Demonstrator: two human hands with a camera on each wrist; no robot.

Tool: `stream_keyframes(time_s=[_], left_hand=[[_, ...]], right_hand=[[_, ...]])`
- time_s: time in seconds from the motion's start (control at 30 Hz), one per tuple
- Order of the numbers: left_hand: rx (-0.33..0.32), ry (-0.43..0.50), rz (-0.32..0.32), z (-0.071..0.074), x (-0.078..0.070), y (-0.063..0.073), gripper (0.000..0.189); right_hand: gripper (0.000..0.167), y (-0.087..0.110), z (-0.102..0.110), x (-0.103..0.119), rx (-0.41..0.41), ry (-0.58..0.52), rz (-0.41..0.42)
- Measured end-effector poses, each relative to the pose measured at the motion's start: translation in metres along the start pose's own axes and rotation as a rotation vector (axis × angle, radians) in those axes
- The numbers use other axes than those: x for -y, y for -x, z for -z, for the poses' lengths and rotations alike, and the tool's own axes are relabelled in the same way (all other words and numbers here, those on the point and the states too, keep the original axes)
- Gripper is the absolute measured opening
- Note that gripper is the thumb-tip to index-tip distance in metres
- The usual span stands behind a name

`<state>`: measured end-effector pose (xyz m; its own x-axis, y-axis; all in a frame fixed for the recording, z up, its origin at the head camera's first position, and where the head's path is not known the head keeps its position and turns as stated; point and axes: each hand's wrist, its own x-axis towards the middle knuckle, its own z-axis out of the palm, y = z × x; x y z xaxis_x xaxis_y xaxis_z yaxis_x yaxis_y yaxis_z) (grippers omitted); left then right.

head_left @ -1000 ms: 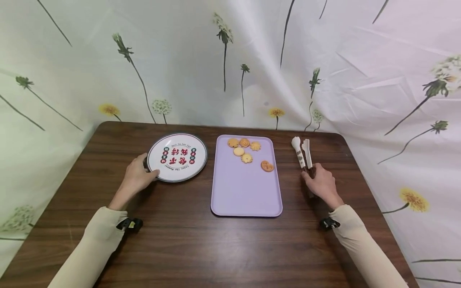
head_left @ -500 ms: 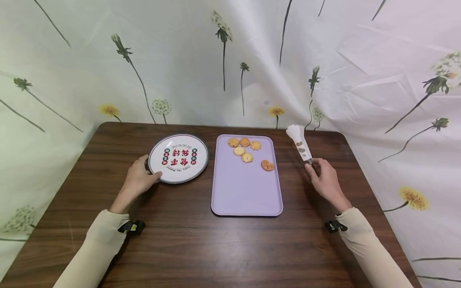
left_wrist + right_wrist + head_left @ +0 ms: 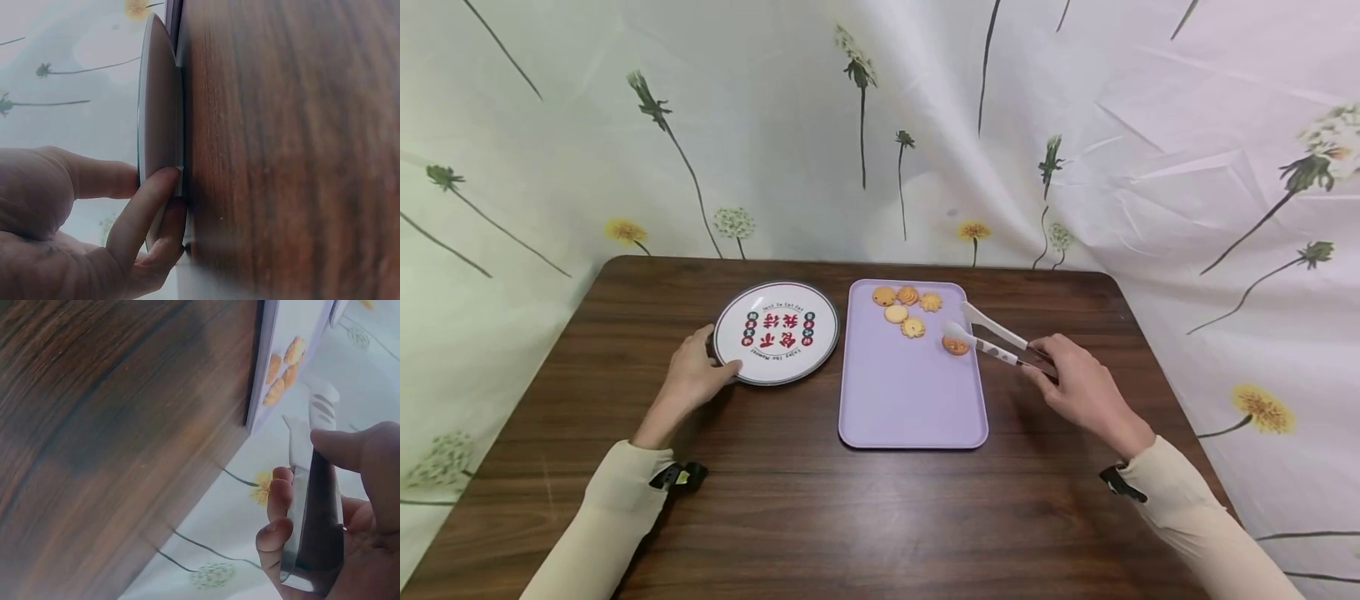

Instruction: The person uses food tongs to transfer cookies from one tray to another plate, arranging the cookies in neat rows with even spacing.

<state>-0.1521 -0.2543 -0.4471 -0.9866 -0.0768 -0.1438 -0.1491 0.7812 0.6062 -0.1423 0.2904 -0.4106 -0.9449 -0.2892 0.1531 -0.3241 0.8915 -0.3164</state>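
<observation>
My left hand grips the near-left rim of a white plate with red characters and a dark edge. Thumb on top and fingers underneath show in the left wrist view, where the plate lies low over the wood. My right hand holds metal tongs with white paw-shaped tips, their arms spread apart. One tip overlaps the pretzel-shaped cookie at the right side of a lilac tray; the other is by the tray's right rim. In the right wrist view, thumb and fingers lie either side of the tongs.
Several more cookies sit grouped toward the back of the tray. The plate stands just left of the tray on a dark wooden table. A white cloth printed with dandelions hangs behind the table.
My right hand has lifted the tongs off the table, swung them left and spread their arms over the tray's right side. The left hand and plate have shifted slightly right.
</observation>
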Motion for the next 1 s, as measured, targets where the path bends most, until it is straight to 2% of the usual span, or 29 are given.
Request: stream_keyframes(time_s=[0.2, 0.47, 1.0], left_hand=[[-0.006, -0.002, -0.003, -0.001, 0.002, 0.001, 0.086], [0.000, 0.009, -0.022, -0.003, 0.002, 0.004, 0.085], [0.017, 0.028, -0.030, -0.003, -0.008, 0.007, 0.085]], right_hand=[[0.033, 0.001, 0.001, 0.005, 0.031, 0.059, 0.035], [0.032, 0.001, -0.002, 0.004, 0.079, 0.063, 0.032], [0.022, -0.001, -0.003, -0.001, 0.059, 0.087, 0.083]])
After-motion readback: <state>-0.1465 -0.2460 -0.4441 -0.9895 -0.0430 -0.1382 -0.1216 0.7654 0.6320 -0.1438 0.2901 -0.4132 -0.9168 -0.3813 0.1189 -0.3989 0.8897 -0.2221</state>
